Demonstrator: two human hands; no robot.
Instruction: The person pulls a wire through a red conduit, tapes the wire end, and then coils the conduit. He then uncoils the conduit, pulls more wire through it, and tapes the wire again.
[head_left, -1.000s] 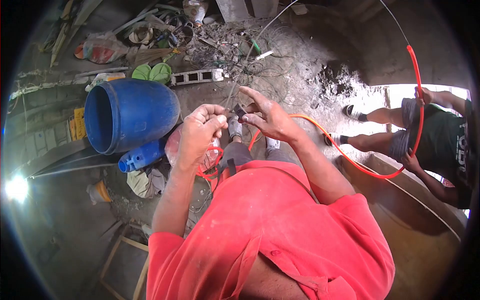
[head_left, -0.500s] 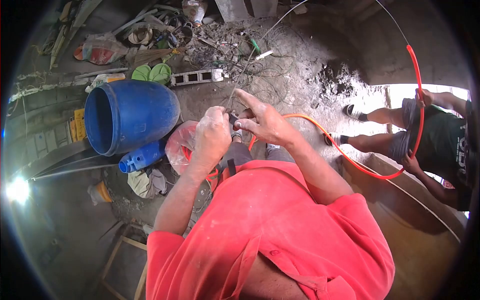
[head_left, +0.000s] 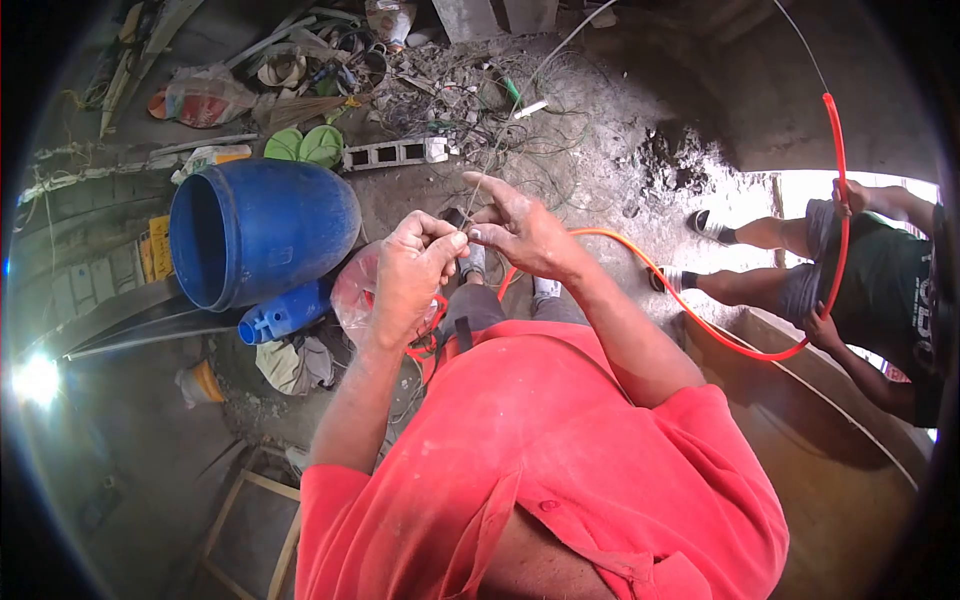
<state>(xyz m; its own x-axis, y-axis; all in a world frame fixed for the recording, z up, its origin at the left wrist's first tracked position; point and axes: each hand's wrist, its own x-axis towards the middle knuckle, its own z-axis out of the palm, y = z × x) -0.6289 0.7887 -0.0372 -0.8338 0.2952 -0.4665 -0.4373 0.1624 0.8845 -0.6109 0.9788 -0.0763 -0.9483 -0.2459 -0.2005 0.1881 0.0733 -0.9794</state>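
Note:
My left hand (head_left: 410, 278) is closed in a pinch, thumb and index finger together on a thin grey wire (head_left: 484, 190). Close beside it, my right hand (head_left: 527, 236) has its thumb and bent fingers at the same wire, its index finger stretched forward. The wire runs up from my fingertips toward the top edge of the view. A small dark thing (head_left: 456, 217) shows between the hands; I cannot make out what it is. An orange tube (head_left: 690, 312) curves from behind my right wrist to a co-worker at the right.
The co-worker's two hands (head_left: 822, 328) hold the tube, with a wire emerging from its upper end. At left lie a blue barrel (head_left: 285, 235), a smaller blue container (head_left: 290, 315) and a plastic bag (head_left: 358, 300). A hollow block (head_left: 395, 154) and rubble lie ahead.
My left hand has turned and opened its grip into a fingertip pinch, slightly lower and left. The wire's upper stretch has shifted a little right. The co-worker's hands hardly moved.

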